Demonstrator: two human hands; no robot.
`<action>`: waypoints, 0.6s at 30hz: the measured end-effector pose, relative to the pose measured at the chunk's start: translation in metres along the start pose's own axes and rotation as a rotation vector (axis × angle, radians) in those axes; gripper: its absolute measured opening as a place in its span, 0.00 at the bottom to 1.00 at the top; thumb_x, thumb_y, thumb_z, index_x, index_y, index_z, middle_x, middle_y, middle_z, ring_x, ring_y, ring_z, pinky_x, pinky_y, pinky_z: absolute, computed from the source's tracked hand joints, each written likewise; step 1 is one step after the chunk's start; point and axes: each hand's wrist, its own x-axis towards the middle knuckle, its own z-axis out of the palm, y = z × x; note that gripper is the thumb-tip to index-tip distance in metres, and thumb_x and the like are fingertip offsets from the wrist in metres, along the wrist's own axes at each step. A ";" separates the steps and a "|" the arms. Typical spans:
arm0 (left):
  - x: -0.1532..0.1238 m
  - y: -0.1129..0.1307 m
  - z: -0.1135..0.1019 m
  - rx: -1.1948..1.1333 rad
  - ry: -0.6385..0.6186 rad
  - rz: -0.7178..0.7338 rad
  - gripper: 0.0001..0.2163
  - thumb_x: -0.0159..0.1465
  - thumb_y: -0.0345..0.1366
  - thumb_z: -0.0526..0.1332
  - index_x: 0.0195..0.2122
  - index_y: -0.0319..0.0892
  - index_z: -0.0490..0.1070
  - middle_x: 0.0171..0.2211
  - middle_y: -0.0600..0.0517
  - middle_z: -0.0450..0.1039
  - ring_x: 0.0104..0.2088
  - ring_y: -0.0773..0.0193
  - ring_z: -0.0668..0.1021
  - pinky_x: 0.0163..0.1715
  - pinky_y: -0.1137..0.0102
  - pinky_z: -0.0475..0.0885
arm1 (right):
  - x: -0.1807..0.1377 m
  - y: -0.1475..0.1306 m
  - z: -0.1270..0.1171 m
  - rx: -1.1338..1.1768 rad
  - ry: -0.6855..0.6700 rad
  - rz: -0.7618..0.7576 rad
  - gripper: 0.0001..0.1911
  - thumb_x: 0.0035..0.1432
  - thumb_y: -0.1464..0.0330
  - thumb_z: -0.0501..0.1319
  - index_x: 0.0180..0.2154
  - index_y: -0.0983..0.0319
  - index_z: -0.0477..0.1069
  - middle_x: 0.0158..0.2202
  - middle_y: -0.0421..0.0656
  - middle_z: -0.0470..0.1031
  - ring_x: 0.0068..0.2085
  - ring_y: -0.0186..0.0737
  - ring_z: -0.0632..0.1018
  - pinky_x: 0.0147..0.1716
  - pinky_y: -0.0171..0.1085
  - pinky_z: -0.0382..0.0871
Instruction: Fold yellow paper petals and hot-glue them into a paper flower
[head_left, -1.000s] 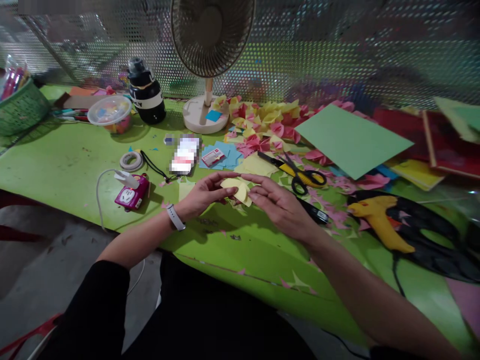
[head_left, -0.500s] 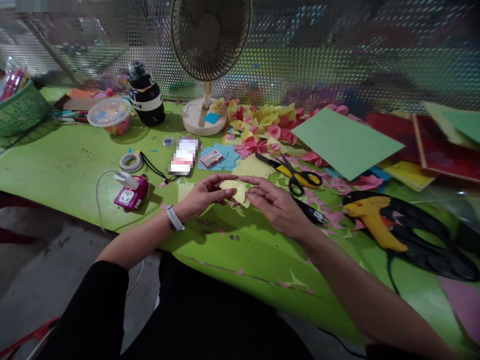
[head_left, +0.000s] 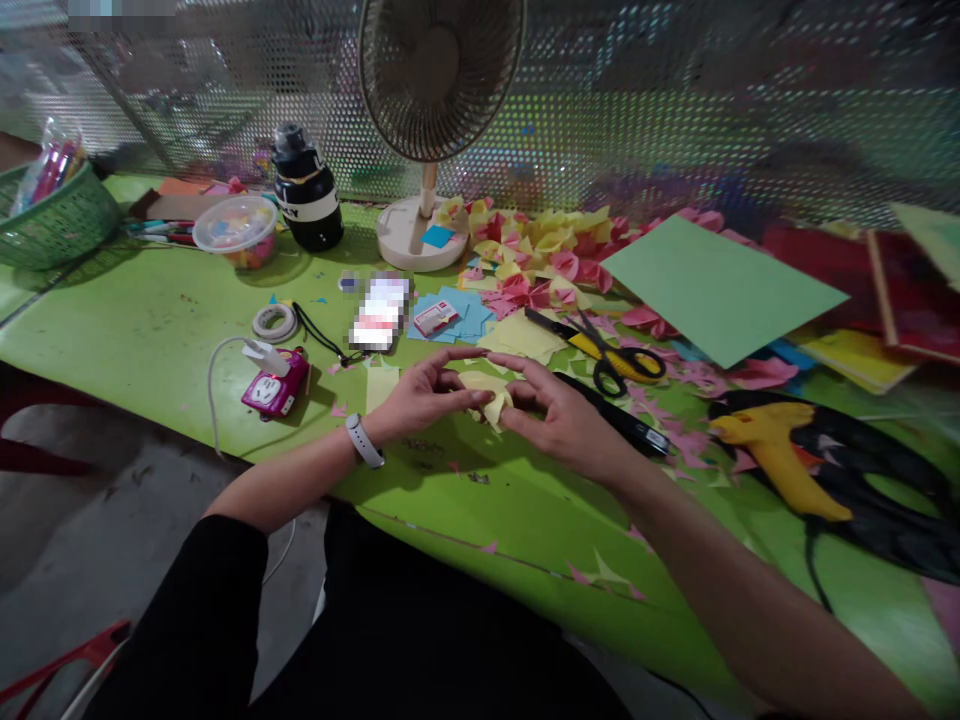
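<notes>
Between my two hands is a small piece of folded yellow paper [head_left: 495, 402], held above the green table [head_left: 247, 500]. My left hand [head_left: 431, 393] pinches its left side between thumb and fingers. From the right, my right hand [head_left: 551, 415] grips the paper's other edge with its thumb and fingertips. Both index fingers reach forward over the top and nearly meet. Scissors with black and yellow handles [head_left: 619, 360] lie beyond my right hand. A black tool [head_left: 626, 425], partly covered by that hand, lies beside it. Pale yellow sheets [head_left: 525, 338] lie just beyond the fingers.
A heap of pink and yellow folded paper pieces [head_left: 555, 240] lies by the fan [head_left: 424, 235]. A yellow glue gun [head_left: 787, 455] rests on the right. The phone [head_left: 382, 312], purple power socket [head_left: 277, 385] and black bottle [head_left: 309, 200] stand left. Paper scraps [head_left: 607, 575] dot the front edge.
The yellow paper has turned and bent in my fingers, showing a more creased shape. My right fingers have curled closer around it. The whole view has shifted slightly.
</notes>
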 end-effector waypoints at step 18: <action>-0.006 -0.001 0.003 0.044 -0.056 0.111 0.40 0.53 0.39 0.74 0.66 0.47 0.59 0.25 0.57 0.71 0.27 0.69 0.76 0.31 0.72 0.73 | 0.000 -0.012 0.007 0.481 -0.043 0.206 0.38 0.53 0.68 0.63 0.65 0.56 0.56 0.34 0.40 0.77 0.25 0.32 0.69 0.23 0.32 0.64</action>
